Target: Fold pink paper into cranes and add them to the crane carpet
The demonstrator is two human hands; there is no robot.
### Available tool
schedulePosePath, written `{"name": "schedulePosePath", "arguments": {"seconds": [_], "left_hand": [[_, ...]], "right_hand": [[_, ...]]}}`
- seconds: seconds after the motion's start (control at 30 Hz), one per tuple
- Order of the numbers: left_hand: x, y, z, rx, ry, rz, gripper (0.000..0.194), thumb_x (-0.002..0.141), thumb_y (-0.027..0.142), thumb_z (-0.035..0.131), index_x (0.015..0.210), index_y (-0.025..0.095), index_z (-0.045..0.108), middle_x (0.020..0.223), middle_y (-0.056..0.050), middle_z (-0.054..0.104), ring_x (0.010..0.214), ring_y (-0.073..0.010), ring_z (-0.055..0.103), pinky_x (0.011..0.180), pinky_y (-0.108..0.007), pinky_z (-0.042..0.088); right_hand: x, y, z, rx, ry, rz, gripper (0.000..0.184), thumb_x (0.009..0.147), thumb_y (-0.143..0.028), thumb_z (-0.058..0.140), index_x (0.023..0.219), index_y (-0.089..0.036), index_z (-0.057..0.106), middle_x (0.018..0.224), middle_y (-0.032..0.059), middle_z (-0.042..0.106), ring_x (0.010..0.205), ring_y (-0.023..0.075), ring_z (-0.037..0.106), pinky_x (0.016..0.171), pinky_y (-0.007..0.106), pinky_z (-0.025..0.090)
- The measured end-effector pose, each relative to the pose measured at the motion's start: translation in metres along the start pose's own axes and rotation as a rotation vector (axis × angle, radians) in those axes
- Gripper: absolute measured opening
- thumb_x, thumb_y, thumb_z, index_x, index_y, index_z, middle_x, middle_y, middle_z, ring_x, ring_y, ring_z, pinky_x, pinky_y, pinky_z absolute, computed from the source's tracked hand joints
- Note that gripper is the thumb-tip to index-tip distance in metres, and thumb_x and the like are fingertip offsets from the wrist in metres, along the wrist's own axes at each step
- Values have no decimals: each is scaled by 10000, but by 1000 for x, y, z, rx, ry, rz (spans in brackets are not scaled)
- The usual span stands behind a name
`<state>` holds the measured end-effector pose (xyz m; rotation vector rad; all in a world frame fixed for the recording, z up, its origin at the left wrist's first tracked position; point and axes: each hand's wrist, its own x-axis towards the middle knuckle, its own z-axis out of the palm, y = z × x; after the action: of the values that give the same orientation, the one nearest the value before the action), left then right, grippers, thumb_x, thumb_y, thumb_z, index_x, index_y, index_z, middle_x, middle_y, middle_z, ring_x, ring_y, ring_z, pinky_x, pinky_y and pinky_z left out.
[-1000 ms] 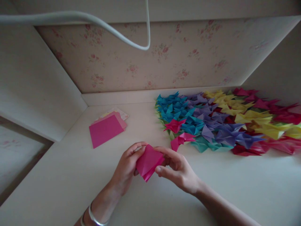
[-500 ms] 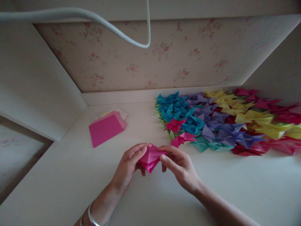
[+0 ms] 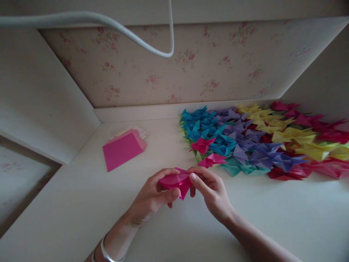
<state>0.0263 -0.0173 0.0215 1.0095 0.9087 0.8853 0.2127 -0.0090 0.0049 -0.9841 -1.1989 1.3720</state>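
Observation:
A partly folded piece of pink origami paper (image 3: 177, 181) is held between my two hands above the white tabletop. My left hand (image 3: 155, 193) grips its left side, thumb in front near the lower flap and fingers behind. On the paper's right corner, my right hand (image 3: 205, 185) pinches with thumb and index finger. The upper flap looks bent open over a lower pointed part; its back is hidden by my fingers. Just beyond my right hand lies a folded pink paper crane (image 3: 211, 160), at the near edge of a large group of cranes.
Rows of folded paper cranes (image 3: 240, 138) in blue, purple, yellow and red spread across the right back. A small stack of square pink paper (image 3: 122, 151) rests at the left back. A white cable (image 3: 131, 34) hangs across the top before a floral wall panel (image 3: 152, 78).
My left thumb has moved down and to the right, from the paper's upper face to its lower flap. The paper has opened and changed shape; my right hand keeps its pinch.

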Motion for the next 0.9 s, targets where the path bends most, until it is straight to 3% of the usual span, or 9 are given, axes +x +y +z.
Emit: {"name": "schedulePosePath", "arguments": {"seconds": [0.1,0.27,0.6,0.9], "left_hand": [[1,-3,0,23,54,11,424,708,318,827,1084,184,682,776,-25,658,660,-141,567,549,-233,478],[-2,0,0,47,53,37,360,721,290,809,1050,191,700,748,-14,640,645,-136,559,562,-234,470],[-4,5,0,63,-71,-24,428,747,281,807,1130,209,629,836,-9,594,642,-99,493,560,-214,378],[-5,3,1,59,-93,-38,511,750,308,806,1203,208,591,868,-14,560,640,-89,474,562,-215,364]], "right_hand": [[-1,2,0,0,-17,-8,255,850,-415,697,913,-167,693,649,-7,619,521,107,563,487,226,472],[0,3,-1,-15,-35,-8,258,838,-411,711,919,-168,691,638,-4,624,517,125,582,487,247,487],[2,2,2,-27,55,19,291,778,-443,752,808,-159,699,618,4,633,471,117,557,440,237,459],[3,3,3,-32,114,33,315,758,-454,760,711,-155,671,520,-19,591,427,102,532,408,211,404]]}}
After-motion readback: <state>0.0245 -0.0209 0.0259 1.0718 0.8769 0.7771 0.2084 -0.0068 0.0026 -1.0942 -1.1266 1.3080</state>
